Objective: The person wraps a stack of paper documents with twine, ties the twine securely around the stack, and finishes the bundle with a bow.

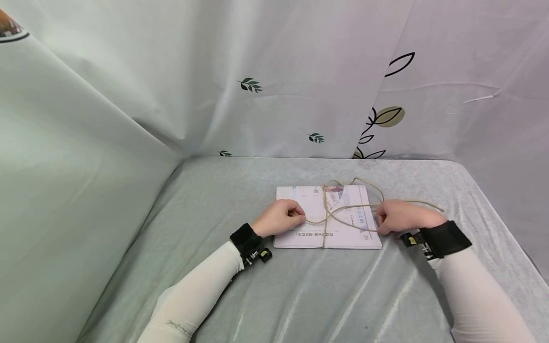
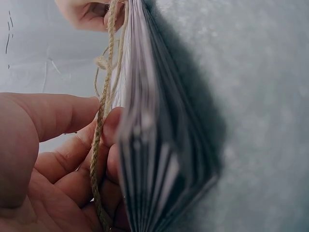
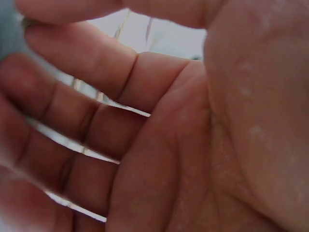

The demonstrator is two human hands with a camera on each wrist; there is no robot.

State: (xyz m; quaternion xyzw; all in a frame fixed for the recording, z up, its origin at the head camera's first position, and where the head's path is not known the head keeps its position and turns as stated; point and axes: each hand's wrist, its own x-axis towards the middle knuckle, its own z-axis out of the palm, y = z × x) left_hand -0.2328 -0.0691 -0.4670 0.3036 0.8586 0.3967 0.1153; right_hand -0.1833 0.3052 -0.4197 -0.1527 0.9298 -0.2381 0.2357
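Observation:
A flat stack of printed paper sheets [image 1: 356, 240] lies on the covered table, with a thin jute twine [image 1: 324, 234] running across its middle from back to front. Loops of the same twine cross over the top sheet. At the stack's left part, my left hand [image 1: 280, 218] pinches one strand between thumb and fingers; in the left wrist view that twine [image 2: 96, 154] passes by the thumb tip, beside the layered paper edges [image 2: 140, 159]. Just off the right edge, my right hand [image 1: 401, 216] pinches another strand. In the right wrist view its thumb and forefinger [image 3: 82, 58] meet at the tips.
A grey-green cloth [image 1: 240, 190] covers the table. White sheeting [image 1: 279, 47] with leaf prints hangs behind, and more sheeting [image 1: 77, 143] rises on the left. One loose twine end [image 1: 433, 206] extends right beyond the right hand.

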